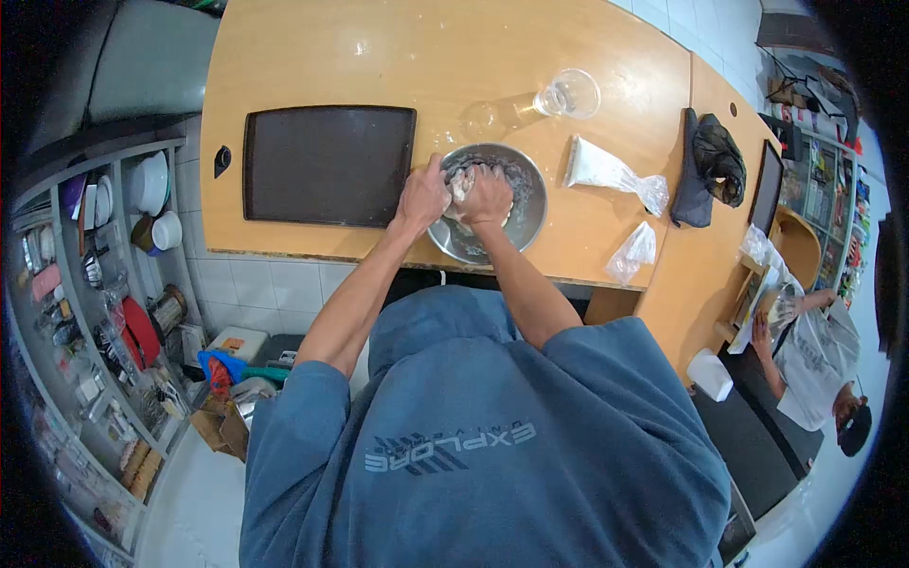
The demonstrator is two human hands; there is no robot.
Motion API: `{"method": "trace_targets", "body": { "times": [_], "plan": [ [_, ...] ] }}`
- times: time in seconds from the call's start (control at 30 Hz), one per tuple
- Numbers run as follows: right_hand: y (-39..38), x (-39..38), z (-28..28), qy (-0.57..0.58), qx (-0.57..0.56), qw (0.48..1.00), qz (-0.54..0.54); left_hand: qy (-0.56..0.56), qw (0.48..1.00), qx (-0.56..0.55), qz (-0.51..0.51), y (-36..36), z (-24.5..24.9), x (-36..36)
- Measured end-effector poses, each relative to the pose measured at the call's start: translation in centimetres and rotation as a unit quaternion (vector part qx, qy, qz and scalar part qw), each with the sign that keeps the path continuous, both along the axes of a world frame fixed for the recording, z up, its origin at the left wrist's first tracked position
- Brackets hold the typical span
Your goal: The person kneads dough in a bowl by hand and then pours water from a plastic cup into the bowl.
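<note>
A steel mixing bowl (536,210) stands near the front edge of the table, its inside smeared with white flour. Inside it lies a pale lump of dough (462,184), mostly covered by my hands. My left hand (423,197) is closed round the bowl's left rim. Down in the bowl, my right hand (486,197) presses on the dough with its fingers curled into it; the fingertips are partly hidden.
A dark baking tray (329,163) lies left of the bowl. A clear plastic cup (572,95), a bag of white powder (598,166) and a crumpled plastic bag (632,253) lie to the right. Shelves (99,312) stand at left. Another person (816,355) works at far right.
</note>
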State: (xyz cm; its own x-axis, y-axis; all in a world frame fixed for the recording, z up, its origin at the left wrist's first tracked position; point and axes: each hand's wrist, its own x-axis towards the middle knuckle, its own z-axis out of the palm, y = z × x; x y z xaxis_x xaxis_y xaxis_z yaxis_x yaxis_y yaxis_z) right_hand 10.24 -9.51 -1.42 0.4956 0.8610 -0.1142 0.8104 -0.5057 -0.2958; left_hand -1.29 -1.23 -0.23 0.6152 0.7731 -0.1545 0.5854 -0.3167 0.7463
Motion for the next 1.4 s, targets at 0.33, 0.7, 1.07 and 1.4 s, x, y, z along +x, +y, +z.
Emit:
{"method": "trace_targets", "body": {
  "times": [0.33, 0.7, 1.07, 1.4],
  "plan": [
    [-1.1, 2.1, 1.3, 0.14, -0.01, 0.988, 0.057, 0.01, 1.0, 0.005, 0.013, -0.4, 1.1, -0.3],
    [-5.2, 2.6, 4.7, 0.212, -0.055, 0.968, 0.121, 0.021, 1.0, 0.017, 0.01, 0.2, 0.9, 0.1],
    [-4.5, 1.9, 3.7, 0.141, -0.155, 0.972, 0.11, 0.033, 0.999, 0.028, 0.006, -0.4, 0.6, 0.5],
    [-4.4, -2.6, 4.0, 0.038, -0.063, 0.993, -0.097, 0.033, 0.999, 0.016, 0.03, -1.0, 0.6, 0.6]
  ]
}}
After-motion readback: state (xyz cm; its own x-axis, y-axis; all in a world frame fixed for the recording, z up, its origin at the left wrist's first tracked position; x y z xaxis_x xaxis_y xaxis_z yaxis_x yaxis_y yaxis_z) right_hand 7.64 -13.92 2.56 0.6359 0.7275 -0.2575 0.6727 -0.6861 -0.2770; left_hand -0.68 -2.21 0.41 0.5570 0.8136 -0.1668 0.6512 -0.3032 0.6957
